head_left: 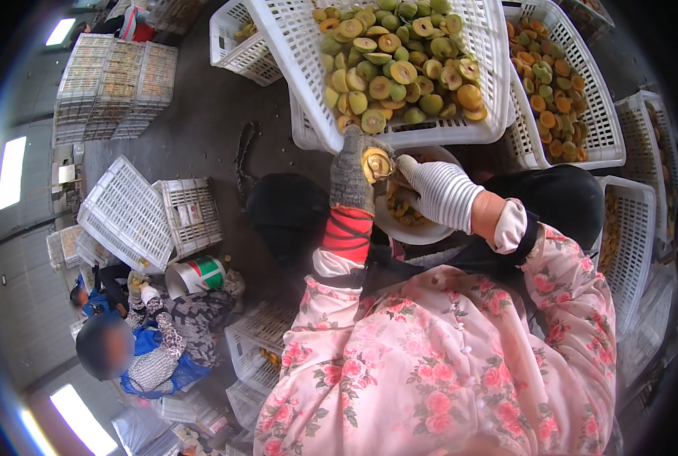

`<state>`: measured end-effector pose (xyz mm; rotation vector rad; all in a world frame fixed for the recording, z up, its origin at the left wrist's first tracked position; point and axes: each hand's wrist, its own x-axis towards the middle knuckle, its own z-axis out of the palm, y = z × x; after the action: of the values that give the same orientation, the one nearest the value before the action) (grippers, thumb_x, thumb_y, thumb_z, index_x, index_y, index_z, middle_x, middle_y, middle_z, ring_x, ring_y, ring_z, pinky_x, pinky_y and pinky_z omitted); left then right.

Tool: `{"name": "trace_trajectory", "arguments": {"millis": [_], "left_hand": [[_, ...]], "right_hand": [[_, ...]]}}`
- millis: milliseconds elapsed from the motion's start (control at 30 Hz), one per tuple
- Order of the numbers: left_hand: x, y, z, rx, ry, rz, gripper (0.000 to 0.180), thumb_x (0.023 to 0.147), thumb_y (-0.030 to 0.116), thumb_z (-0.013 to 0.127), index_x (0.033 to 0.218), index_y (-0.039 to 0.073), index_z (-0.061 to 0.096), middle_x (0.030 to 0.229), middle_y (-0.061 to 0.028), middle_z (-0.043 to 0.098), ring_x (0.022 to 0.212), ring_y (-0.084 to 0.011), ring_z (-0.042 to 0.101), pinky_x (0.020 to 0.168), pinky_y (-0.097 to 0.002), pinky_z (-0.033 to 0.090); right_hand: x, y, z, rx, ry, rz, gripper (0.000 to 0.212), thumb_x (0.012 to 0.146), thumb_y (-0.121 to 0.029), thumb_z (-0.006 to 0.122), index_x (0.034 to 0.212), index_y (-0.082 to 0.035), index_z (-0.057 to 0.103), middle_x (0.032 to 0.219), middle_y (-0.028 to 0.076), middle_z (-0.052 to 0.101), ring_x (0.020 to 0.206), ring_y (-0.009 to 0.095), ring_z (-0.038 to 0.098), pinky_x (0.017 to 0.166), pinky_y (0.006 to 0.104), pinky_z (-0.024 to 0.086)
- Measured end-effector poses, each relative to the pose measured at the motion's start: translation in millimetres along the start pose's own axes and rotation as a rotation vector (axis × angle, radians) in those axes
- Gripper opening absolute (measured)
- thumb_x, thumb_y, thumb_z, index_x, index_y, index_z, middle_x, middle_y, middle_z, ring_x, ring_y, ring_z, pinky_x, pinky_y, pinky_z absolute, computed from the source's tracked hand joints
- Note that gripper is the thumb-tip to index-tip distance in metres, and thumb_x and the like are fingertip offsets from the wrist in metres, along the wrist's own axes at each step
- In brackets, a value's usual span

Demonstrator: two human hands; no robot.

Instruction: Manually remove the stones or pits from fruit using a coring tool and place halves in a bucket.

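Observation:
My left hand point(352, 173), in a dark grey knit glove, grips a halved yellow-orange fruit point(374, 162), its cut face turned up toward the right. Meeting it from the right is my right hand point(441, 191), in a white-and-grey striped glove, its fingers closed at the fruit's edge. A thin curved shape shows on the cut face; whether it is a tool's loop or the pit hollow, I cannot tell. Below both hands sits a white bowl point(416, 235) with small yellow-brown pieces in it. Just beyond, a white slotted crate point(297, 64) holds many green and yellow fruit halves point(399, 72).
To the right stand a second crate point(605, 129) of orange and green halves and another white crate point(633, 235). Left on the floor are white crates point(130, 209), a bucket point(194, 276) and a seated co-worker point(160, 342). Stacked crates point(115, 87) rise at the far left.

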<state>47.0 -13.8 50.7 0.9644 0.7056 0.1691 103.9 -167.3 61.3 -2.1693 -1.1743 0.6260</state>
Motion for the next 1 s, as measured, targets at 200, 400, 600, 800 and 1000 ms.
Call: {"name": "trace_trajectory", "arguments": {"millis": [200, 400, 600, 800, 1000], "left_hand": [[-1, 5, 2, 0.079, -0.091, 0.053, 0.048, 0.094, 0.044, 0.047, 0.076, 0.001, 0.06, 0.067, -0.0077, 0.06, 0.057, -0.0167, 0.057, 0.053, -0.0259, 0.048], [2, -3, 19, -0.035, 0.021, 0.124, 0.053, 0.094, 0.048, 0.044, 0.092, -0.002, 0.061, 0.066, -0.0089, 0.059, 0.056, -0.0179, 0.057, 0.054, -0.0265, 0.048], [1, 8, 11, 0.045, -0.085, 0.07, 0.058, 0.095, 0.048, 0.04, 0.11, -0.005, 0.057, 0.068, -0.0104, 0.061, 0.057, -0.0182, 0.058, 0.055, -0.0263, 0.049], [-3, 17, 9, 0.144, -0.094, -0.027, 0.055, 0.095, 0.047, 0.04, 0.105, -0.004, 0.059, 0.067, -0.0091, 0.06, 0.055, -0.0153, 0.056, 0.051, -0.0245, 0.047], [-7, 31, 15, 0.217, -0.2, -0.055, 0.052, 0.095, 0.046, 0.043, 0.101, -0.003, 0.061, 0.063, -0.0053, 0.058, 0.053, -0.0126, 0.055, 0.048, -0.0222, 0.043]], "right_hand": [[5, 16, 11, 0.415, -0.08, -0.112, 0.029, 0.078, -0.017, 0.064, 0.095, -0.002, 0.046, 0.082, 0.021, 0.06, 0.081, 0.041, 0.058, 0.067, 0.042, 0.047], [5, 19, 7, 0.276, -0.017, -0.062, 0.029, 0.079, -0.02, 0.064, 0.094, -0.002, 0.047, 0.081, 0.02, 0.06, 0.08, 0.04, 0.059, 0.067, 0.0417, 0.047], [-4, 9, -6, 0.082, 0.106, -0.129, 0.027, 0.081, -0.021, 0.062, 0.095, -0.003, 0.048, 0.075, 0.018, 0.061, 0.074, 0.039, 0.06, 0.065, 0.0426, 0.049], [-2, 8, -7, -0.008, 0.047, -0.118, 0.027, 0.081, -0.021, 0.062, 0.095, -0.003, 0.048, 0.075, 0.018, 0.061, 0.074, 0.039, 0.06, 0.064, 0.0429, 0.049], [-5, 7, -2, 0.008, 0.011, -0.095, 0.027, 0.081, -0.02, 0.062, 0.096, -0.003, 0.047, 0.075, 0.019, 0.061, 0.076, 0.04, 0.06, 0.064, 0.0441, 0.049]]}}
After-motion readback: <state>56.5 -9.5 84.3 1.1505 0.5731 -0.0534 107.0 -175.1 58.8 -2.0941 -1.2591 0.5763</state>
